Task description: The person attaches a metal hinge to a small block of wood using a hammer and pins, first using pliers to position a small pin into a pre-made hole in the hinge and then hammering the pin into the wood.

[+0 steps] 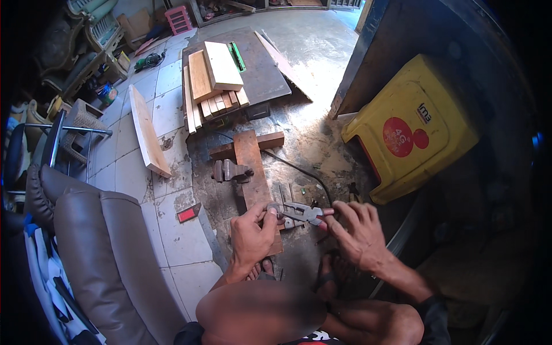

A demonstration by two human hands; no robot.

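My right hand (362,238) is closed round the red handles of a pair of pliers (310,214), whose jaws are parted and point left. My left hand (253,233) pinches a small grey metal piece (272,209) between thumb and fingers, just left of the jaw tips. Whether the jaws touch that piece I cannot tell. Beneath both hands runs a brown wooden plank (250,155) with a metal vise (230,171) on its left side. A second metal tool (294,223) shows partly below the pliers.
Ahead, a low dark table (264,69) carries stacked wooden boards (224,66). One board (148,135) stands on edge at left. A yellow plastic stool (414,126) is at right, a brown padded seat (106,247) at left. A black cable (305,169) crosses the floor.
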